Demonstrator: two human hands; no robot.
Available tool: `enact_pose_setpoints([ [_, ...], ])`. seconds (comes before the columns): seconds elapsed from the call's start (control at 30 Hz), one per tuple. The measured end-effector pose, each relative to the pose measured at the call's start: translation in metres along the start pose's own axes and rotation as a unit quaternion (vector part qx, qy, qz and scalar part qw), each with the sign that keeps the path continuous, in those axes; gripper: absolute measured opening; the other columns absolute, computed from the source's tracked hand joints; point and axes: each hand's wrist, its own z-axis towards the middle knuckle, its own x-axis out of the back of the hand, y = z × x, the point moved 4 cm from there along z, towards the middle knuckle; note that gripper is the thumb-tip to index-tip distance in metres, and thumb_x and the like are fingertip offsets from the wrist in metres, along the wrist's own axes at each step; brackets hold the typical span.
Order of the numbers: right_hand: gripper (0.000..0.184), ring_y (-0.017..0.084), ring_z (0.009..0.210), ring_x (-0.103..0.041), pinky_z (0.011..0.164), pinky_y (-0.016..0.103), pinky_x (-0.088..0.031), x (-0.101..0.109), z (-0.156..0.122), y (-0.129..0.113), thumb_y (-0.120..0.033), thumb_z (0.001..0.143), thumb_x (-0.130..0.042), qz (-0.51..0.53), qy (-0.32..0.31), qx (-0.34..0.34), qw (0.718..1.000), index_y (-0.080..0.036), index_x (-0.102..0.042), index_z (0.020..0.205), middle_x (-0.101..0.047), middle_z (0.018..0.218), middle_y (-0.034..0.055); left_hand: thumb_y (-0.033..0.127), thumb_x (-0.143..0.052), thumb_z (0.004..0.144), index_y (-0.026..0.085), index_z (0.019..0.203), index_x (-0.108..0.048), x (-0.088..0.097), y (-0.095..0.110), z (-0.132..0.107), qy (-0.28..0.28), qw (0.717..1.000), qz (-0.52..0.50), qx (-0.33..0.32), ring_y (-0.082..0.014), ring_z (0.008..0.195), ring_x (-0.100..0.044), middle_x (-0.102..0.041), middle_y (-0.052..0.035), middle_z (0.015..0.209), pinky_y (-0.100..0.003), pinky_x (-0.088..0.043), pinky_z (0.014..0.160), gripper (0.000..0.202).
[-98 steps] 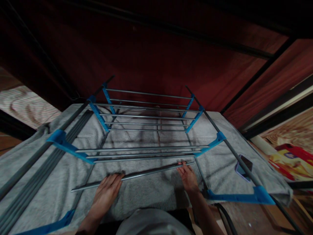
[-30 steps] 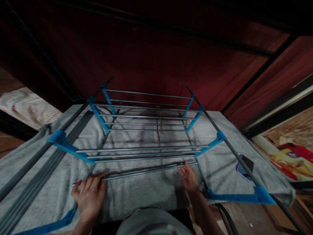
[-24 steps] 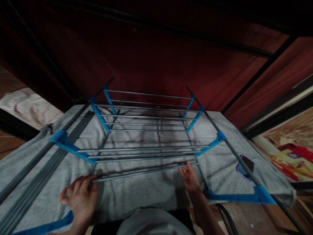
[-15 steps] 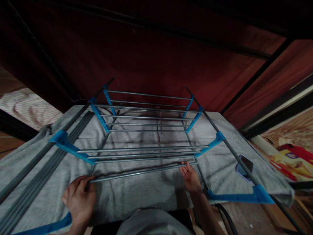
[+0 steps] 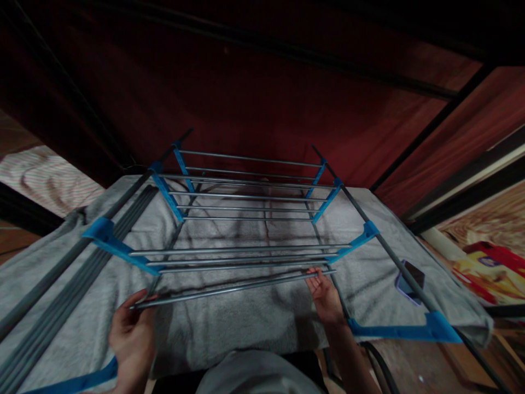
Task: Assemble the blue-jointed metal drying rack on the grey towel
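Observation:
A thin grey metal rod (image 5: 233, 288) spans between my two hands, sloping a little, its right end farther from me. Close to the rod's left end, my left hand (image 5: 133, 331) has it between thumb and fingers, and the tip pokes out past them. My right hand (image 5: 325, 295) pinches the rod just short of its right end. Beyond it stands a rack frame of grey tubes with blue plastic brackets (image 5: 117, 249). Several crossbars (image 5: 246, 250) run between the left and right brackets. The near blue brackets (image 5: 402, 331) have no crossbar between them.
Several loose grey tubes (image 5: 68, 295) lie side by side on the left of the grey blanket (image 5: 229, 328). A phone (image 5: 410, 282) rests on the blanket under the right side tube. Farther right is a red and yellow package (image 5: 492, 271). A dark red wall (image 5: 254, 98) rises behind the frame.
The rod has shifted slightly, its right end now reaching past my right hand. My left fingers have loosened and turned, baring the rod's left end. The frame has not moved.

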Motion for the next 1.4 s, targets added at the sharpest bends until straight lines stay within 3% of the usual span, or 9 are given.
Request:
enact_pose_setpoints([
  [0.1, 0.020, 0.016, 0.103, -0.064, 0.099, 0.034, -0.051, -0.006, -0.004, -0.006, -0.033, 0.070, -0.081, 0.009, -0.017, 0.008, 1.000, -0.026, -0.069, 0.086, -0.071, 0.100, -0.0008, 0.039, -0.058, 0.085, 0.021, 0.119, -0.055, -0.004, -0.004, 0.002, -0.004, 0.995, -0.088, 0.043, -0.0302, 0.105, -0.066, -0.066, -0.0101, 0.115, -0.047, -0.055, 0.083, 0.039],
  [0.17, 0.019, 0.016, 0.102, -0.065, 0.099, 0.034, -0.050, -0.011, -0.006, -0.010, -0.031, 0.070, -0.081, 0.012, -0.026, 0.019, 0.999, -0.026, -0.069, 0.085, -0.071, 0.098, -0.0012, 0.035, -0.059, 0.082, 0.023, 0.111, -0.056, -0.005, -0.006, 0.005, -0.014, 0.987, -0.150, 0.052, -0.0257, 0.099, -0.068, -0.068, -0.0061, 0.107, -0.042, -0.056, 0.080, 0.031],
  [0.33, 0.024, 0.017, 0.098, -0.066, 0.097, 0.037, -0.052, -0.018, -0.011, -0.018, -0.036, 0.070, -0.082, -0.007, -0.044, 0.053, 0.998, -0.026, -0.069, 0.087, -0.071, 0.096, -0.0011, 0.024, -0.078, 0.058, 0.021, 0.092, -0.061, -0.003, -0.011, 0.006, 0.031, 0.949, -0.287, 0.129, -0.0166, 0.079, -0.068, -0.068, 0.0026, 0.083, -0.027, -0.053, 0.072, 0.038],
  [0.47, 0.026, 0.018, 0.100, -0.065, 0.098, 0.038, -0.051, -0.023, -0.015, -0.022, -0.038, 0.072, -0.080, -0.015, -0.058, 0.056, 0.997, -0.027, -0.070, 0.092, -0.071, 0.098, -0.0006, 0.021, -0.079, 0.056, 0.020, 0.088, -0.064, -0.003, -0.008, 0.002, 0.032, 0.933, -0.321, 0.160, -0.0155, 0.081, -0.067, -0.070, 0.0022, 0.083, -0.025, -0.053, 0.072, 0.035],
  [0.67, 0.023, 0.016, 0.099, -0.065, 0.096, 0.035, -0.051, -0.034, -0.020, -0.031, -0.035, 0.076, -0.076, -0.012, -0.071, 0.064, 0.995, -0.026, -0.069, 0.097, -0.070, 0.097, -0.0001, 0.024, -0.077, 0.060, 0.019, 0.085, -0.067, -0.001, -0.009, 0.001, 0.030, 0.940, -0.295, 0.167, -0.0172, 0.078, -0.066, -0.069, -0.0004, 0.083, -0.027, -0.053, 0.067, 0.027],
  [0.93, 0.027, 0.015, 0.094, -0.066, 0.090, 0.034, -0.055, -0.044, -0.027, -0.044, -0.039, 0.075, -0.079, -0.038, -0.061, 0.110, 0.991, -0.026, -0.068, 0.097, -0.070, 0.097, -0.0008, 0.031, -0.076, 0.059, 0.018, 0.085, -0.067, -0.006, -0.005, -0.003, 0.050, 0.958, -0.238, 0.153, -0.0083, 0.064, -0.056, -0.066, 0.0022, 0.087, -0.018, -0.046, 0.053, 0.031],
  [1.27, 0.021, 0.012, 0.084, -0.064, 0.071, 0.024, -0.053, -0.063, -0.034, -0.069, -0.038, 0.076, -0.080, -0.036, -0.056, 0.149, 0.987, -0.024, -0.067, 0.086, -0.069, 0.088, -0.0018, 0.043, -0.073, 0.069, 0.021, 0.092, -0.067, -0.007, 0.003, -0.014, 0.032, 0.979, -0.151, 0.132, -0.0121, 0.066, -0.056, -0.065, 0.0017, 0.087, -0.022, -0.045, 0.053, 0.032],
  [1.4, 0.022, 0.011, 0.083, -0.064, 0.075, 0.025, -0.053, -0.070, -0.032, -0.079, -0.038, 0.075, -0.080, -0.041, -0.058, 0.156, 0.985, -0.024, -0.068, 0.088, -0.069, 0.089, -0.0016, 0.047, -0.071, 0.073, 0.022, 0.094, -0.068, -0.009, -0.006, -0.015, 0.016, 0.983, -0.123, 0.139, -0.0146, 0.064, -0.057, -0.065, 0.0004, 0.081, -0.025, -0.045, 0.052, 0.032],
])
